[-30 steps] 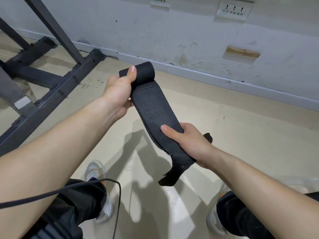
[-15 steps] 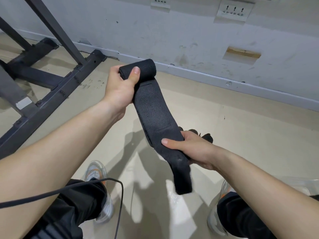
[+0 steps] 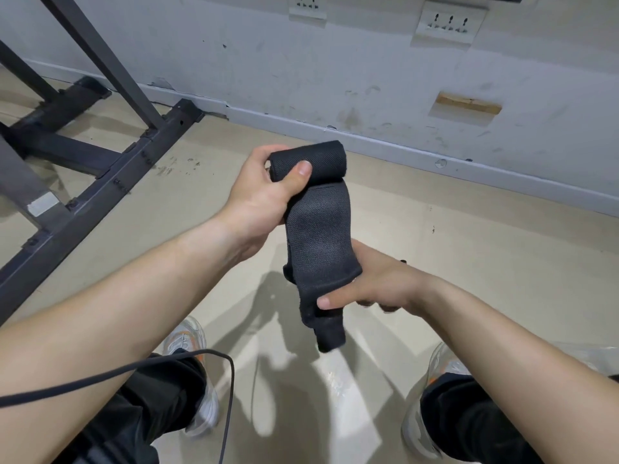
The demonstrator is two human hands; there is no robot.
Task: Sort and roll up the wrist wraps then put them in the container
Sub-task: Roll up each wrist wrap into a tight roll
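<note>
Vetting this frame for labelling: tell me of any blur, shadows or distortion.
Head view: the wrist wrap is sharp, only its hanging end slightly motion-blurred; head view: several overlapping shadows fall on the floor, hinting at more than one light; wide-angle stretch toward the edges; no glare.

a plain gym or training room, at the foot of a wall.
a black steel equipment frame (image 3: 100,169) with bolted joints stands on the beige floor (image 3: 485,269) at the far left. the far wall (image 3: 335,61) is scuffed grey paint with a baseboard (image 3: 368,142) and socket plates (image 3: 449,23), and a black wrist wrap (image 3: 318,242) is in hand.
</note>
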